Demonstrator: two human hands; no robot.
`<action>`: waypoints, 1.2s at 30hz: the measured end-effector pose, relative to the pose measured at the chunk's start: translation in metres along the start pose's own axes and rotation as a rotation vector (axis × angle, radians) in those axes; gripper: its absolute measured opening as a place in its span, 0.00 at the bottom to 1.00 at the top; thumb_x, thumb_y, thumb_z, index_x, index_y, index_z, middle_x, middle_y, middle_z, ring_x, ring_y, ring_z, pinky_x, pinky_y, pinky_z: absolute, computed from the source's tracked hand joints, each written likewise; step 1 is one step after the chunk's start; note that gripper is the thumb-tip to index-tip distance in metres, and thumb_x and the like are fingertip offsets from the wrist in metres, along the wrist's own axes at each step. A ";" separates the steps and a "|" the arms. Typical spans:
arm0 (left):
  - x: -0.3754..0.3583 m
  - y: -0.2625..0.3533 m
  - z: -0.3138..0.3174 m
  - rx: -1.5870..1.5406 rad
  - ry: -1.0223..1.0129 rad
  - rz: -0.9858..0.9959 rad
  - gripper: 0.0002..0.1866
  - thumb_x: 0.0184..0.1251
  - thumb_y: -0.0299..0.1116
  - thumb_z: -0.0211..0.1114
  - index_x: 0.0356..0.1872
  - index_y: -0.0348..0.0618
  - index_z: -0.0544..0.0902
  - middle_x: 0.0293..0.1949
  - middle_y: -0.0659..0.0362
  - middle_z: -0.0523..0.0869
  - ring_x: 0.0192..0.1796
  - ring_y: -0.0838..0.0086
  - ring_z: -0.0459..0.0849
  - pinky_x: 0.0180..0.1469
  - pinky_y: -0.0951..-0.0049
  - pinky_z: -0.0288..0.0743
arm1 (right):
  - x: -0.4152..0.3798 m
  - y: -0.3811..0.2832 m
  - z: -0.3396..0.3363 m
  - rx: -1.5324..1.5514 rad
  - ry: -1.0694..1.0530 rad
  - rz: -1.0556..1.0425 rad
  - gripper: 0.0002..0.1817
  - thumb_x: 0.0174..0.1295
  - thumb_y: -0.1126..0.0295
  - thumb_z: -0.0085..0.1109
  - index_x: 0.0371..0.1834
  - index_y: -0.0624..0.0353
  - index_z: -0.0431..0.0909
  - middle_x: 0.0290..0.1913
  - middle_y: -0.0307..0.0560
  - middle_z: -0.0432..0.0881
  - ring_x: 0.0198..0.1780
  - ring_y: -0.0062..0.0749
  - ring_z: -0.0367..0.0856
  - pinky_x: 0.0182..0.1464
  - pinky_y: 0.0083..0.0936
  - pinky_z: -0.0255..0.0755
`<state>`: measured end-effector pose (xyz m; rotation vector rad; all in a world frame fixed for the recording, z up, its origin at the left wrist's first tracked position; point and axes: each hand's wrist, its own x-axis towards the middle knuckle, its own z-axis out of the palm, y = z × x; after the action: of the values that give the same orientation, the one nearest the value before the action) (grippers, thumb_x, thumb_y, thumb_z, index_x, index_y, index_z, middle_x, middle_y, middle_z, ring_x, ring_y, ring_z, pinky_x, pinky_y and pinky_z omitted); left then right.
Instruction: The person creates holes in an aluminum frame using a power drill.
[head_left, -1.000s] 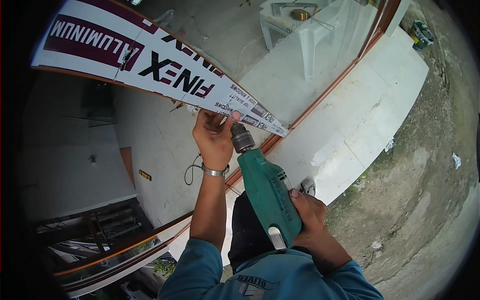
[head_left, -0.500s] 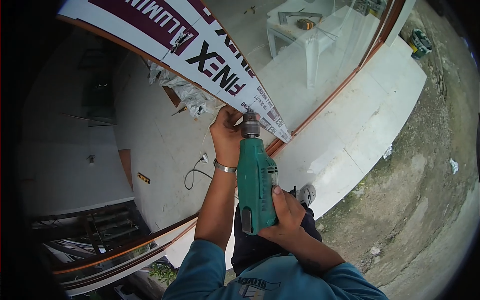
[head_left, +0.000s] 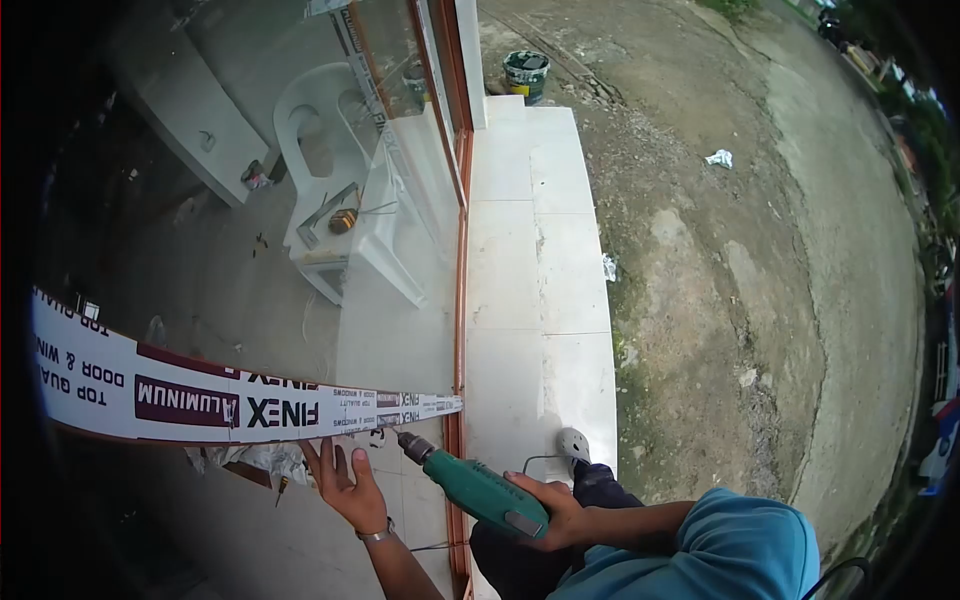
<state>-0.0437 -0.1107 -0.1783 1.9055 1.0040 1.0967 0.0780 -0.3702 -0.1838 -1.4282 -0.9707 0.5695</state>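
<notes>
My right hand is wrapped around the rear of a green power drill. The drill slants up to the left, its chuck close to the lower edge of a door frame covered in printed protective film. Left of the chuck, my left hand has its fingers spread and the fingertips right at that same edge. A metal-banded watch sits on the left wrist.
Behind the glass, a white plastic chair holds a tape measure and a square. A brown floor track borders a tiled ledge. Farther off stands a bucket. Crumpled plastic lies below the frame.
The view has swung right, toward the outdoor ground. My left hand's fingers have come off the chuck area and spread. The drill has tilted to the left, still in my right hand.
</notes>
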 end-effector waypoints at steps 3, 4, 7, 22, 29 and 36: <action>-0.031 -0.015 0.002 0.056 0.308 -0.051 0.20 0.72 0.42 0.61 0.52 0.32 0.80 0.60 0.46 0.78 0.61 0.62 0.78 0.58 0.58 0.77 | -0.007 -0.004 -0.054 0.038 -0.054 0.274 0.48 0.51 0.73 0.70 0.78 0.55 0.57 0.55 0.54 0.84 0.48 0.39 0.87 0.53 0.29 0.78; -0.056 -0.006 0.015 -0.140 0.056 -0.307 0.31 0.72 0.54 0.54 0.60 0.35 0.76 0.64 0.47 0.76 0.65 0.58 0.74 0.66 0.52 0.66 | -0.010 -0.005 -0.070 0.070 -0.114 0.310 0.48 0.50 0.73 0.70 0.78 0.54 0.57 0.54 0.55 0.84 0.47 0.40 0.87 0.51 0.30 0.78; -0.127 0.018 0.056 -1.080 -0.460 -0.985 0.44 0.69 0.71 0.45 0.67 0.37 0.72 0.68 0.49 0.74 0.68 0.55 0.71 0.71 0.47 0.61 | -0.029 0.007 -0.097 0.028 -0.143 0.127 0.49 0.49 0.71 0.68 0.78 0.53 0.56 0.50 0.56 0.85 0.43 0.46 0.87 0.46 0.35 0.80; -0.265 0.064 0.110 -1.063 -0.230 -1.353 0.22 0.70 0.56 0.53 0.23 0.52 0.70 0.26 0.57 0.78 0.35 0.62 0.77 0.46 0.53 0.75 | -0.125 -0.006 -0.171 -0.283 -0.636 -0.032 0.48 0.52 0.65 0.65 0.79 0.48 0.53 0.44 0.57 0.82 0.42 0.60 0.82 0.44 0.47 0.75; -0.283 0.072 0.057 -1.193 -0.146 -1.404 0.26 0.73 0.58 0.51 0.22 0.49 0.74 0.24 0.54 0.79 0.32 0.60 0.77 0.43 0.53 0.76 | -0.155 0.002 -0.132 -0.218 -0.637 -0.164 0.48 0.50 0.71 0.64 0.78 0.49 0.54 0.50 0.59 0.79 0.48 0.60 0.81 0.49 0.47 0.74; -0.395 0.018 -0.091 -1.185 -0.084 -1.171 0.25 0.72 0.55 0.51 0.28 0.40 0.73 0.30 0.41 0.81 0.37 0.47 0.81 0.48 0.44 0.77 | -0.195 -0.034 -0.059 -0.360 -0.867 -0.196 0.50 0.42 0.74 0.71 0.75 0.58 0.59 0.61 0.59 0.74 0.64 0.57 0.71 0.66 0.45 0.66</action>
<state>-0.2544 -0.4466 -0.2659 0.2573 0.8560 0.5824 0.0173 -0.5676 -0.1851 -1.3731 -1.9551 0.9273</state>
